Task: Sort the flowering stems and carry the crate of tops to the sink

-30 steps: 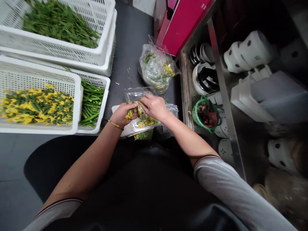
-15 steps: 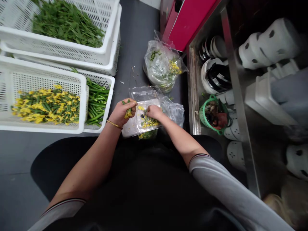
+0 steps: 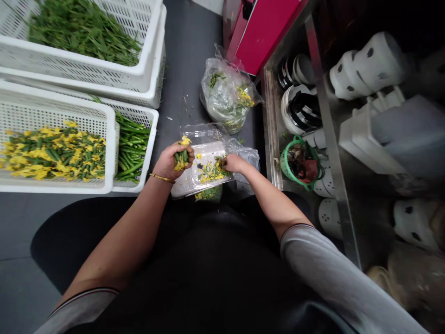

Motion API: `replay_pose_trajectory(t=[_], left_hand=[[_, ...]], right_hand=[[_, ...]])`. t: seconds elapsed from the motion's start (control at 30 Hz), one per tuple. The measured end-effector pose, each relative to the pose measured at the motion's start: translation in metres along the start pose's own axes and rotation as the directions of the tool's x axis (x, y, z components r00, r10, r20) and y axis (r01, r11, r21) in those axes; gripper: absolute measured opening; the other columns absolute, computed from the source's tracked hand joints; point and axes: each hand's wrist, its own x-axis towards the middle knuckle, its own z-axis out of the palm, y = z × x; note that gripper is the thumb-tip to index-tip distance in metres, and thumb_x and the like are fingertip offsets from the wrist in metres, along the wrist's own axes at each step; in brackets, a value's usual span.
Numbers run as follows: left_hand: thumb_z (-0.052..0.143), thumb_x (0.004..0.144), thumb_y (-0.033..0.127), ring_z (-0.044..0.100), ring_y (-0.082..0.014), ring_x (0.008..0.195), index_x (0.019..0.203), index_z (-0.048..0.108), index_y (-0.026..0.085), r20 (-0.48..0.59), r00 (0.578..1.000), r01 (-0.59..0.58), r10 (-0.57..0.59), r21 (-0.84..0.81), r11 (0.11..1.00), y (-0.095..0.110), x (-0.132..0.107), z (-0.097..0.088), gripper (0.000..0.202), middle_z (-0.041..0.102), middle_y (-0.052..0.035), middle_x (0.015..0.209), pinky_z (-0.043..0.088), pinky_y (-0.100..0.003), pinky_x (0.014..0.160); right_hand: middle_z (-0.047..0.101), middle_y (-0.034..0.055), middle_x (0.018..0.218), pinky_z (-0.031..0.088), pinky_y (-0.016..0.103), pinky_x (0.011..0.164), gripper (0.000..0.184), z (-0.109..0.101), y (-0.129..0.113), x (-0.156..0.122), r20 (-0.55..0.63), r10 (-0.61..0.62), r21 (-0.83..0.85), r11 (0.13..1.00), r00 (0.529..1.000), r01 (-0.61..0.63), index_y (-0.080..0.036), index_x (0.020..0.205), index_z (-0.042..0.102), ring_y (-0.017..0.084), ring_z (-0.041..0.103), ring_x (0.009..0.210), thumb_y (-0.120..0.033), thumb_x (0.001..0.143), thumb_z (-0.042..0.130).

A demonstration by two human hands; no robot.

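My left hand (image 3: 175, 160) is closed round several small green cucumbers (image 3: 181, 157) with yellow flowers on their ends. Just to its right lies a clear plastic container (image 3: 212, 150), lid folded back, with yellow and green flower pieces (image 3: 212, 171) scattered in it. My right hand (image 3: 233, 163) is over the container's right side, fingers pinched together at the pieces; what they hold, if anything, is hidden. Beneath the container a bag of green and yellow bits (image 3: 209, 193) shows.
On the left, white crates hold flowered cucumbers (image 3: 55, 153), green chilli peppers (image 3: 130, 146) and leafy greens (image 3: 83, 32). A clear plastic bag (image 3: 225, 93) of scraps stands ahead. To the right, a metal shelf (image 3: 318, 60) holds a green basket (image 3: 283, 162) and dishes.
My right hand has moved from the container's middle to its right side. My left hand has turned, showing more of the cucumbers. The whole view has shifted slightly.
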Motion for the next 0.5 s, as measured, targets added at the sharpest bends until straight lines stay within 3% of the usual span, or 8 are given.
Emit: replay_pose_trajectory(t=[0.1, 0.23, 0.3, 0.37, 0.5], left_hand=[[0.065, 0.057, 0.020, 0.056, -0.0128, 0.053, 0.072, 0.061, 0.010, 0.051, 0.999, 0.012, -0.011, -0.024, 1.000, 0.001, -0.002, -0.001, 0.018, 0.065, -0.0097, 0.072, 0.032, -0.018, 0.037], [0.070, 0.059, 0.019, 0.056, -0.0120, 0.051, 0.080, 0.061, 0.011, 0.035, 0.999, -0.032, 0.031, 0.025, 0.999, 0.001, -0.004, 0.000, 0.024, 0.064, -0.0071, 0.070, 0.033, -0.017, 0.037], [0.074, 0.060, 0.022, 0.054, -0.0098, 0.050, 0.075, 0.058, 0.013, 0.024, 0.999, -0.042, 0.041, 0.029, 0.999, 0.001, -0.004, 0.000, 0.024, 0.060, -0.0034, 0.064, 0.031, -0.016, 0.036], [0.076, 0.059, 0.024, 0.050, -0.0076, 0.047, 0.070, 0.054, 0.014, 0.013, 0.999, -0.037, 0.037, 0.025, 0.999, 0.001, -0.003, 0.001, 0.027, 0.056, 0.0000, 0.059, 0.030, -0.015, 0.036], [0.078, 0.058, 0.024, 0.046, -0.0056, 0.044, 0.070, 0.055, 0.013, -0.007, 0.999, -0.040, 0.040, 0.026, 0.999, 0.000, -0.001, 0.001, 0.029, 0.051, 0.0021, 0.054, 0.029, -0.015, 0.036]], right_hand=[[0.069, 0.0061, 0.092, 0.041, 0.022, 0.067, 0.017, 0.016, 0.004, 0.012, 0.073, -0.035, -0.053, 0.998, 0.997, 0.039, -0.017, 0.088, 0.070, 0.016, 0.060, 0.080, -0.015, 0.074, 0.060], [0.069, 0.0026, 0.100, 0.042, 0.021, 0.074, 0.026, 0.013, 0.006, 0.019, -0.169, -0.131, 0.081, 0.986, 0.977, 0.146, -0.019, 0.105, 0.065, 0.014, 0.060, 0.084, -0.022, 0.083, 0.052], [0.069, 0.0038, 0.099, 0.042, 0.023, 0.073, 0.025, 0.006, 0.010, 0.018, -0.229, -0.089, 0.033, 0.994, 0.969, 0.100, -0.019, 0.102, 0.066, 0.016, 0.060, 0.085, -0.024, 0.083, 0.051], [0.069, 0.0056, 0.098, 0.042, 0.025, 0.072, 0.024, 0.003, 0.014, 0.016, -0.214, -0.057, -0.069, 0.997, 0.975, 0.043, -0.021, 0.100, 0.067, 0.019, 0.061, 0.086, -0.025, 0.082, 0.051], [0.069, 0.0073, 0.101, 0.043, 0.027, 0.072, 0.027, 0.012, 0.002, 0.018, -0.204, -0.048, -0.166, 0.986, 0.978, 0.014, -0.023, 0.104, 0.065, 0.022, 0.062, 0.089, -0.031, 0.087, 0.045]])
